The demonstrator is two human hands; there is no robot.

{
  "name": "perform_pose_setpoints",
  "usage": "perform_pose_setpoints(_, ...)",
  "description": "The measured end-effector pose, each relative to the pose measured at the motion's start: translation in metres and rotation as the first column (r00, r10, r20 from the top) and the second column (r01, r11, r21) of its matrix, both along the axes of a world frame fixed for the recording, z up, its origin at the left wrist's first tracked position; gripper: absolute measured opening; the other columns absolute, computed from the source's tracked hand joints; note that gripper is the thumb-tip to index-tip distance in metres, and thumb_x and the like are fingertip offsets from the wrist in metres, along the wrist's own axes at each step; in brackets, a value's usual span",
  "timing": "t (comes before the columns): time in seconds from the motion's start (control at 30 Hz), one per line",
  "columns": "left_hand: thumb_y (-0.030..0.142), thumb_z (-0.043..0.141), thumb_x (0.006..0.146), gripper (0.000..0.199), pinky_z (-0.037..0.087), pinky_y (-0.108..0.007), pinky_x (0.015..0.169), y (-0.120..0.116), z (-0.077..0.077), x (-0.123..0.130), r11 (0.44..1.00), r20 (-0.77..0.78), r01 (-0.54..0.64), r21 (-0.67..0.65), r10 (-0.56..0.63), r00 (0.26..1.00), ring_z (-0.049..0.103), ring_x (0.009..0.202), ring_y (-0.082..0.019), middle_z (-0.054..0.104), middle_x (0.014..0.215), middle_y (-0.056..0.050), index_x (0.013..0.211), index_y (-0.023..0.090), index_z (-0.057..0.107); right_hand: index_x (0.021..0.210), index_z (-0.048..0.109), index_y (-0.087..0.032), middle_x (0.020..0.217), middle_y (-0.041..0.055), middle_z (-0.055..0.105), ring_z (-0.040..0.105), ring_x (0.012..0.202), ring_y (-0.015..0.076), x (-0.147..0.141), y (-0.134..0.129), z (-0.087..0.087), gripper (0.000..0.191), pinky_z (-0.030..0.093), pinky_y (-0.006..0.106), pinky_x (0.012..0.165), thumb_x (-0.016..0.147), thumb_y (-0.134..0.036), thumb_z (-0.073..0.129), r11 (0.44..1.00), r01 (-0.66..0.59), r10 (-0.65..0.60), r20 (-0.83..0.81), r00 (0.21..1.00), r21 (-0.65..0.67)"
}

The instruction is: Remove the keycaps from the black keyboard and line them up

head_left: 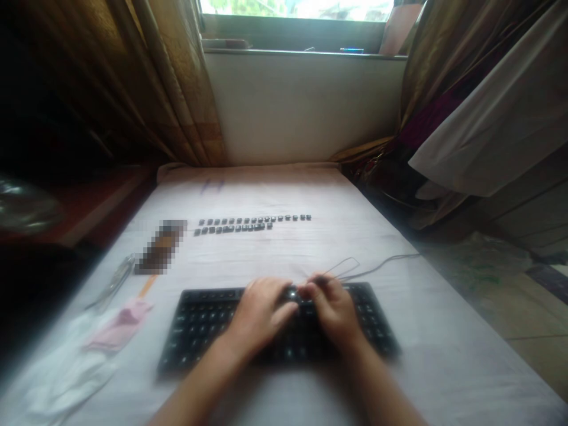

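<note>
Toward the near end of the table (426,349), along its left edge, lies a crumpled white bag (66,378); its contents cannot be made out. Just beyond it rests a pink cloth (119,326). A black keyboard (199,331) lies near the middle of the near edge. Over its far side, the left hand (261,310) bends its fingers beside a small shiny piece (293,294); blur hides whether they grasp it. The right hand (335,307) pinches the dark end of a wire loop (350,260). A cable (381,260) runs over the table's right edge. Farther off, loose keys (252,220) stand in two rows, left of centre, short of the far edge.
</note>
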State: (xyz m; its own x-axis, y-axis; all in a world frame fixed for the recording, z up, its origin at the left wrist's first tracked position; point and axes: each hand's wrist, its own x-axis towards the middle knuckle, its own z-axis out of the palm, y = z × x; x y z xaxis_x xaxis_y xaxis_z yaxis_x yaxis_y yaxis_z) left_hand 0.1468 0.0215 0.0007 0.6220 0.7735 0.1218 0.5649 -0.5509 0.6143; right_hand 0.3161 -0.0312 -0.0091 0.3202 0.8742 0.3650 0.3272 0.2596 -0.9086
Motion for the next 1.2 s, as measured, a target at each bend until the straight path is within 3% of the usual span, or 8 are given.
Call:
perform_pose_setpoints(0.23, 0.028, 0.060, 0.086, 0.014, 0.048, -0.029, 0.076, 0.010, 0.014, 0.005, 0.988, -0.012, 0.055, -0.148, -0.057, 0.998, 0.068, 0.083, -0.020, 0.076, 0.090, -0.001, 0.092, 0.024, 0.073, 0.091, 0.062, -0.023, 0.076, 0.0002, 0.075, 0.073, 0.066, 0.0169, 0.001, -0.002, 0.005, 0.005, 0.060, 0.026, 0.062, 0.089, -0.021, 0.059, 0.997, -0.058, 0.053, 0.086, 0.995, 0.056)
perform_pose_setpoints(0.43, 0.026, 0.059, 0.081, 0.022, 0.049, -0.027, 0.078, 0.013, 0.013, 0.001, 0.927, 0.047, 0.019, -0.375, -0.002, 0.999, 0.068, 0.087, -0.018, 0.076, 0.095, 0.000, 0.098, 0.024, 0.072, 0.089, 0.070, -0.023, 0.081, 0.0023, 0.077, 0.074, 0.073, 0.0184, 0.000, -0.002, 0.007, 0.011, 0.061, 0.027, 0.067, 0.088, -0.017, 0.060, 0.984, -0.115, 0.101, 0.105, 0.989, 0.133)
perform_pose_setpoints(0.5, 0.027, 0.059, 0.080, 0.021, 0.050, -0.028, 0.079, 0.015, 0.012, 0.000, 0.908, 0.075, 0.023, -0.419, 0.010, 0.997, 0.068, 0.086, -0.019, 0.075, 0.093, 0.000, 0.097, 0.023, 0.072, 0.091, 0.071, -0.023, 0.082, 0.0022, 0.078, 0.075, 0.074, 0.0190, 0.001, -0.003, 0.008, 0.011, 0.062, 0.029, 0.069, 0.087, -0.018, 0.063, 0.988, -0.066, 0.056, 0.070, 0.996, 0.142)
perform_pose_setpoints(0.67, 0.030, 0.058, 0.082, 0.026, 0.053, -0.030, 0.077, 0.025, 0.015, -0.001, 0.900, 0.079, 0.011, -0.436, 0.026, 0.997, 0.068, 0.082, -0.018, 0.074, 0.093, -0.002, 0.104, 0.023, 0.071, 0.089, 0.069, -0.022, 0.083, 0.0037, 0.078, 0.075, 0.072, 0.0211, 0.018, -0.005, 0.012, 0.010, 0.063, 0.035, 0.068, 0.084, -0.031, 0.068, 0.979, 0.193, -0.186, -0.101, 0.977, 0.059)
perform_pose_setpoints(0.77, 0.032, 0.058, 0.084, 0.030, 0.053, -0.028, 0.074, 0.036, 0.017, 0.002, 0.926, 0.055, -0.027, -0.378, 0.052, 0.997, 0.068, 0.079, -0.016, 0.074, 0.094, -0.002, 0.111, 0.024, 0.069, 0.088, 0.066, -0.019, 0.080, 0.0056, 0.077, 0.074, 0.068, 0.0210, 0.035, -0.005, 0.016, 0.022, 0.062, 0.034, 0.061, 0.081, -0.039, 0.071, 0.939, 0.345, -0.338, -0.216, 0.916, -0.005)
perform_pose_setpoints(0.9, 0.032, 0.058, 0.087, 0.023, 0.053, -0.025, 0.074, 0.058, 0.013, 0.008, 0.978, -0.072, -0.063, -0.197, 0.050, 0.996, 0.069, 0.080, -0.015, 0.075, 0.093, 0.001, 0.105, 0.025, 0.071, 0.089, 0.064, -0.017, 0.078, 0.0062, 0.077, 0.073, 0.066, 0.0197, 0.052, -0.002, 0.015, 0.032, 0.060, 0.031, 0.058, 0.076, -0.043, 0.075, 0.870, 0.486, -0.486, -0.310, 0.817, -0.083)
perform_pose_setpoints(1.0, 0.030, 0.060, 0.087, 0.021, 0.052, -0.029, 0.078, 0.076, 0.003, 0.015, 0.992, -0.142, -0.073, -0.107, 0.058, 0.988, 0.069, 0.084, -0.018, 0.076, 0.092, -0.001, 0.103, 0.024, 0.071, 0.089, 0.064, -0.017, 0.078, 0.0061, 0.076, 0.072, 0.066, 0.0188, 0.056, 0.000, 0.011, 0.034, 0.059, 0.031, 0.059, 0.074, -0.045, 0.076, 0.863, 0.493, -0.501, -0.323, 0.803, -0.112)
perform_pose_setpoints(1.2, 0.029, 0.058, 0.088, 0.017, 0.050, -0.035, 0.080, 0.095, -0.015, 0.026, 0.995, -0.284, -0.010, 0.097, 0.037, 0.958, 0.066, 0.093, -0.024, 0.072, 0.098, -0.005, 0.099, 0.025, 0.071, 0.089, 0.065, -0.017, 0.078, 0.0068, 0.077, 0.073, 0.068, 0.0206, 0.052, -0.001, 0.009, 0.033, 0.060, 0.032, 0.059, 0.076, -0.045, 0.075, 0.891, 0.439, -0.452, -0.276, 0.848, -0.111)
